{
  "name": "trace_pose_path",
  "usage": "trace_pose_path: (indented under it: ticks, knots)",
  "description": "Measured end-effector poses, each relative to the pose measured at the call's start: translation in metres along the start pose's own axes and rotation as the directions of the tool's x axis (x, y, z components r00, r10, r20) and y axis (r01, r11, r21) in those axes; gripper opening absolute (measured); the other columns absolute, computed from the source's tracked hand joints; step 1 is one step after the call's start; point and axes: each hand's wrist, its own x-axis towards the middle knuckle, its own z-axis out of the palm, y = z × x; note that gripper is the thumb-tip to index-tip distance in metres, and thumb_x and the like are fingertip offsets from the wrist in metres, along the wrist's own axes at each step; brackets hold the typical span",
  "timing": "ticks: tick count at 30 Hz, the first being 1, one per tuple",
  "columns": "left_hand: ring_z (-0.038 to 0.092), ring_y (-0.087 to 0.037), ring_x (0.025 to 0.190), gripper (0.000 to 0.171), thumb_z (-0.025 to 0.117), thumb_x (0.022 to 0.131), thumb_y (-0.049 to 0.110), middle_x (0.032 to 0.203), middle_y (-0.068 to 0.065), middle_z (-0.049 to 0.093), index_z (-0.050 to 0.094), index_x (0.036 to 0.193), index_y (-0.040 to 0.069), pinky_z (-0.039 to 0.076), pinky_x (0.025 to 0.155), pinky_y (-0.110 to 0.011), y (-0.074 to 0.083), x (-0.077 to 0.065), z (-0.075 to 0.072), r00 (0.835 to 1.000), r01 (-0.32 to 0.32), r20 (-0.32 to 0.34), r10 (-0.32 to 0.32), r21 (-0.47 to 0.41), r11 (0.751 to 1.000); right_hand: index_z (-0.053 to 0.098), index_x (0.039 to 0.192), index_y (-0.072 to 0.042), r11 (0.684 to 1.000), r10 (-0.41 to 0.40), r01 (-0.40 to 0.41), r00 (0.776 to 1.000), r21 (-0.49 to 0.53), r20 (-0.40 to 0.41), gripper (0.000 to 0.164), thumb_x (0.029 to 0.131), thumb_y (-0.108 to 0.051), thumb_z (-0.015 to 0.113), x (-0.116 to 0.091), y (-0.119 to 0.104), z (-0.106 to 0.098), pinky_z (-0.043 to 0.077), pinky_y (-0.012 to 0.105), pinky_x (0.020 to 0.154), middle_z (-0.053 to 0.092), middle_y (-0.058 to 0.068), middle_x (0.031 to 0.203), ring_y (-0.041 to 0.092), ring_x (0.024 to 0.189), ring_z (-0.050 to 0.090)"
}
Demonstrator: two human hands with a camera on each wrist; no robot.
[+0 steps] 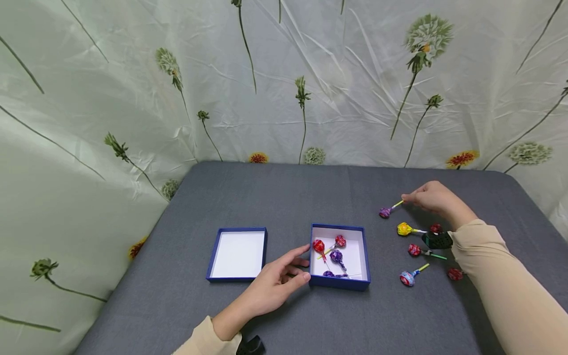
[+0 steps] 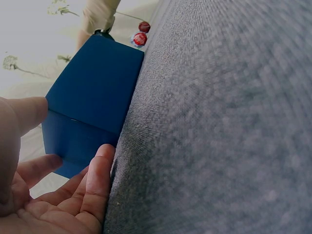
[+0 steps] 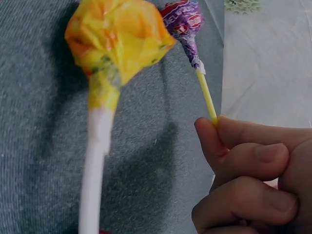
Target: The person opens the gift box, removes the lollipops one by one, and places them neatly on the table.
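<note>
My right hand [image 1: 437, 199] pinches the end of a yellow stick between thumb and forefinger. The stick belongs to a purple-wrapped lollipop [image 3: 184, 19], whose head points left, close over the table in the head view. My left hand [image 1: 277, 283] touches the left wall of a shallow blue box [image 1: 365, 259] with a white inside, its fingers loosely spread. The left wrist view shows fingertips [image 2: 103, 151] at the foot of that blue wall. Inside the box lie red lollipops [image 1: 340, 240] and purple lollipops [image 1: 336, 256].
A blue-edged white lid [image 1: 237, 254] lies left of the box. Below my right hand are a yellow lollipop [image 1: 404, 229], a blue lollipop [image 1: 407, 279] and several red lollipops [image 1: 414, 250]. A flowered curtain [image 1: 266, 98] hangs behind the grey table [image 1: 284, 197].
</note>
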Motion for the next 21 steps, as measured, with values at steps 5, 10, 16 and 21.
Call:
trace_pose_path:
  ticks: [5,10,16,21]
  knots:
    - [0.070,-0.015,0.113,0.058,0.063,0.110,0.030,0.141,-0.016,0.068,0.046,0.164,0.018,0.055,0.088,-0.023,0.0000,0.0002,0.0002,1.000,-0.002,0.001,0.002,-0.002,1.000,0.076,0.087,-0.003,1.000,0.022,-0.022,1.000,-0.021,0.003,0.041,0.109,-0.034,0.061,0.0016,0.0035,0.0005,0.038,0.036,0.064,0.044,-0.005,0.064,0.014,0.060,0.039]
    - [0.070,-0.015,0.113,0.057,0.063,0.110,0.030,0.141,-0.016,0.068,0.046,0.164,0.018,0.055,0.088,-0.022,0.0003,0.0000,0.0000,1.000,0.001,0.002,-0.001,-0.002,1.000,0.076,0.084,-0.005,0.999,0.030,-0.030,1.000,-0.032,0.002,0.040,0.108,-0.034,0.061,0.0032,0.0053,0.0014,0.038,0.037,0.065,0.046,-0.003,0.069,0.015,0.063,0.041]
    - [0.070,-0.015,0.113,0.057,0.063,0.110,0.029,0.142,-0.016,0.068,0.046,0.164,0.018,0.055,0.087,-0.022,0.0012,-0.0002,0.0000,1.000,0.006,0.003,-0.006,-0.004,1.000,0.070,0.075,-0.010,0.998,0.036,-0.036,0.999,-0.044,0.007,0.041,0.107,-0.035,0.062,0.0024,0.0060,0.0024,0.036,0.034,0.060,0.043,-0.006,0.063,0.013,0.059,0.038]
    - [0.070,-0.015,0.113,0.057,0.063,0.110,0.030,0.142,-0.015,0.068,0.046,0.164,0.019,0.055,0.088,-0.022,0.0013,-0.0001,0.0002,1.000,0.013,0.003,-0.013,-0.003,1.000,0.072,0.078,-0.008,0.998,0.026,-0.027,1.000,-0.065,-0.006,0.041,0.107,-0.036,0.063,0.0007,0.0068,0.0025,0.037,0.034,0.061,0.045,-0.005,0.065,0.014,0.061,0.039]
